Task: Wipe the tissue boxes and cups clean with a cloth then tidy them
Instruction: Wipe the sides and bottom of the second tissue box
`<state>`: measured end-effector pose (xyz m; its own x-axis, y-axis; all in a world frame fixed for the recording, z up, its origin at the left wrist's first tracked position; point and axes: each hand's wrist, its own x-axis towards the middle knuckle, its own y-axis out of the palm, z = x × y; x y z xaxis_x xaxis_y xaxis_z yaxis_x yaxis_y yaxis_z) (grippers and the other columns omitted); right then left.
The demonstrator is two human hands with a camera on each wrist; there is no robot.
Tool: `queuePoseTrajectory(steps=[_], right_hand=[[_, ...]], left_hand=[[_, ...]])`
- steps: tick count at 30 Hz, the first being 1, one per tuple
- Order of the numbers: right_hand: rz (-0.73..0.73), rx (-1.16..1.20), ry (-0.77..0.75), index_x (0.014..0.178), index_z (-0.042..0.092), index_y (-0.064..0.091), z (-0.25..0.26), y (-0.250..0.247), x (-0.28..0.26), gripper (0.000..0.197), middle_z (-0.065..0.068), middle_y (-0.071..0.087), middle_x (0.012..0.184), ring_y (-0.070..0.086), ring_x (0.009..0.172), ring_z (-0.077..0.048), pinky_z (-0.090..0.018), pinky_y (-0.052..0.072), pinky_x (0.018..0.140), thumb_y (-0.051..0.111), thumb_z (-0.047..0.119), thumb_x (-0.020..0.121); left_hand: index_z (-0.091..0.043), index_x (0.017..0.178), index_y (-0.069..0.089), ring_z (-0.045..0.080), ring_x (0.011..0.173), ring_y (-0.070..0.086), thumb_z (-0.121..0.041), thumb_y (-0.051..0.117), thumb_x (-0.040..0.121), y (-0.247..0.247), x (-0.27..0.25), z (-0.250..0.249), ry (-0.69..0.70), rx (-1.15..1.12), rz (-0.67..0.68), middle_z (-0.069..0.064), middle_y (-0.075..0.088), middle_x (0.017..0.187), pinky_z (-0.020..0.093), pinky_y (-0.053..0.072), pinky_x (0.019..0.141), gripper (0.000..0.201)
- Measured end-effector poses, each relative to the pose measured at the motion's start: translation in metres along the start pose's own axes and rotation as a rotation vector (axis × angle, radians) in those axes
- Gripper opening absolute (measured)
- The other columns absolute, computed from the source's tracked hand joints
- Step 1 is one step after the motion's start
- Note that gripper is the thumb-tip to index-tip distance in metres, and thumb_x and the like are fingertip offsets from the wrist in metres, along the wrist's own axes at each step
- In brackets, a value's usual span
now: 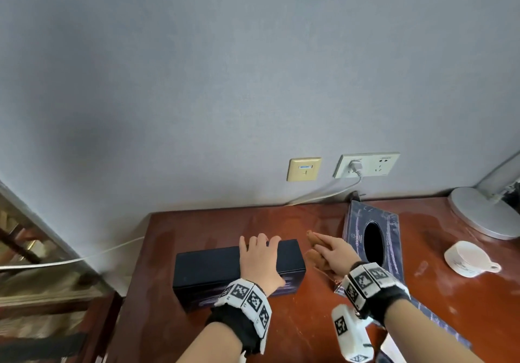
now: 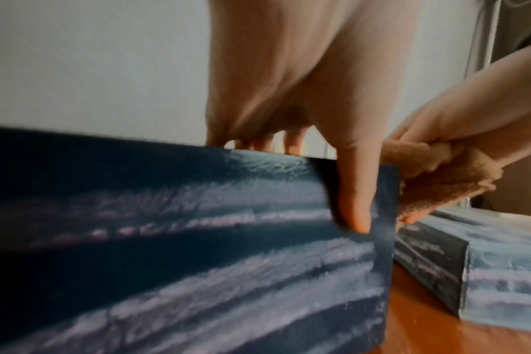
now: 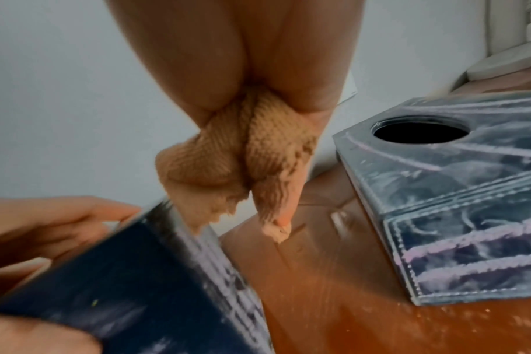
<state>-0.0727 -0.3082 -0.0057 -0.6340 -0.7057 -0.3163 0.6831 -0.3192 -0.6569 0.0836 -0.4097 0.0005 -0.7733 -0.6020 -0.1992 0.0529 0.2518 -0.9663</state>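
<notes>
Left hand: my left hand (image 1: 261, 261) lies over the top of the near tissue box (image 1: 208, 267). Fingers curl over the far top edge; the thumb (image 2: 353, 191) presses the near side panel. The box is clamped between them.
Right hand: my right hand (image 1: 333, 253) has a tan cloth (image 3: 243, 155) bunched in it. The fingers are closed round the cloth, with folds hanging below the palm.
Cloth position: held just beside the right end of the near tissue box. I cannot tell from these views whether it touches the box.
Near tissue box: dark blue, on the red-brown table (image 1: 197, 334), set on its long side. White smears show on the panel facing me in the left wrist view.
Second tissue box: patterned second tissue box (image 1: 394, 238) stands to the right of the cloth, apart from the near one. Round opening faces up; white residue covers its top and side.
Cup: white cup (image 1: 468, 258) lies tilted on its side, further right on the table.
Surroundings: grey lamp base (image 1: 484, 216) at the far right corner; wall socket (image 1: 365, 164) with a plug in it on the wall behind.
</notes>
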Motion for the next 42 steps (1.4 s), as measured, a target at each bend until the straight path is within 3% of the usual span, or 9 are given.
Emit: queuePoseTrajectory(steps=[4, 10, 14, 21, 26, 30, 34, 39, 42], right_hand=[[0.012, 0.154, 0.034, 0.123, 0.018, 0.059, -0.007, -0.016, 0.002, 0.032, 0.000, 0.060, 0.086, 0.057, 0.083, -0.012, -0.033, 0.051, 0.086, 0.052, 0.012, 0.093], [0.063, 0.577, -0.091, 0.109, 0.010, 0.056, 0.028, -0.030, -0.018, 0.030, 0.003, 0.031, 0.042, 0.030, 0.037, -0.008, -0.016, 0.033, 0.040, 0.035, -0.006, 0.096], [-0.014, 0.631, -0.173, 0.113, -0.001, 0.058, 0.063, -0.050, -0.021, 0.026, -0.009, 0.052, 0.067, 0.052, 0.062, -0.016, -0.019, 0.048, 0.063, 0.038, -0.001, 0.096], [0.141, 0.492, -0.321, 0.109, -0.009, 0.054, 0.096, -0.057, -0.039, 0.022, -0.016, 0.049, 0.074, 0.054, 0.053, -0.012, -0.015, 0.045, 0.052, 0.040, 0.001, 0.096], [-0.055, 0.287, -0.367, 0.132, 0.019, 0.051, 0.101, -0.056, -0.039, 0.037, 0.001, 0.067, 0.104, 0.061, 0.090, -0.005, -0.017, 0.044, 0.082, 0.049, 0.015, 0.095], [-0.048, 0.060, -0.504, 0.138, 0.027, 0.038, 0.116, -0.056, -0.052, 0.044, 0.019, 0.040, 0.130, 0.037, 0.124, 0.000, 0.001, 0.026, 0.096, 0.047, 0.020, 0.096], [0.104, -0.307, -0.611, 0.144, 0.027, 0.024, 0.110, -0.022, -0.056, 0.055, 0.017, 0.014, 0.148, -0.001, 0.139, 0.000, -0.018, -0.001, 0.114, 0.045, 0.037, 0.094], [0.116, -0.304, -0.732, 0.143, 0.030, 0.018, 0.097, -0.022, -0.059, 0.085, 0.019, 0.005, 0.148, -0.009, 0.140, 0.000, -0.021, -0.008, 0.115, 0.035, 0.077, 0.074], [0.106, -0.405, -0.842, 0.139, 0.037, 0.017, 0.092, -0.022, -0.066, 0.069, 0.018, 0.010, 0.150, -0.004, 0.141, 0.002, -0.019, -0.009, 0.115, 0.060, 0.038, 0.084]], left_hand=[[-0.030, 0.137, 0.038, 0.021, 0.122, 0.041, -0.041, 0.080, 0.067, -0.009, -0.002, 0.005, 0.014, -0.092, 0.023, -0.002, 0.041, 0.130, 0.042, 0.016, 0.116, 0.082], [-0.029, 0.132, 0.045, 0.016, 0.114, 0.046, -0.041, 0.086, 0.056, -0.052, -0.019, 0.022, 0.088, -0.509, -0.156, -0.007, 0.045, 0.122, 0.036, 0.040, 0.100, 0.088], [-0.026, 0.128, 0.044, 0.007, 0.116, 0.046, -0.029, 0.091, 0.052, -0.068, -0.032, 0.037, 0.118, -0.810, -0.248, -0.013, 0.048, 0.125, 0.028, 0.040, 0.100, 0.089], [-0.042, 0.121, 0.039, 0.008, 0.124, 0.047, -0.036, 0.091, 0.036, -0.045, -0.041, 0.062, 0.070, -1.104, -0.158, -0.014, 0.053, 0.128, 0.044, 0.043, 0.104, 0.099], [-0.052, 0.126, 0.030, 0.003, 0.124, 0.047, -0.025, 0.089, 0.051, -0.059, -0.048, 0.076, 0.116, -1.135, -0.084, -0.012, 0.051, 0.131, 0.030, 0.042, 0.105, 0.099], [-0.038, 0.128, 0.044, -0.001, 0.115, 0.053, -0.015, 0.089, 0.059, -0.070, -0.046, 0.079, 0.107, -1.116, -0.131, -0.011, 0.057, 0.125, 0.020, 0.046, 0.098, 0.085], [-0.037, 0.114, 0.055, 0.001, 0.105, 0.059, -0.023, 0.093, 0.050, -0.073, -0.042, 0.079, 0.097, -1.024, -0.192, -0.012, 0.064, 0.110, 0.023, 0.052, 0.091, 0.076], [-0.037, 0.112, 0.054, -0.002, 0.102, 0.059, -0.025, 0.093, 0.048, -0.076, -0.042, 0.079, 0.102, -0.940, -0.218, -0.018, 0.063, 0.107, 0.007, 0.045, 0.080, 0.076], [-0.036, 0.111, 0.054, -0.002, 0.101, 0.059, -0.024, 0.093, 0.048, -0.077, -0.043, 0.079, 0.099, -0.920, -0.230, -0.017, 0.063, 0.106, 0.004, 0.044, 0.077, 0.075]])
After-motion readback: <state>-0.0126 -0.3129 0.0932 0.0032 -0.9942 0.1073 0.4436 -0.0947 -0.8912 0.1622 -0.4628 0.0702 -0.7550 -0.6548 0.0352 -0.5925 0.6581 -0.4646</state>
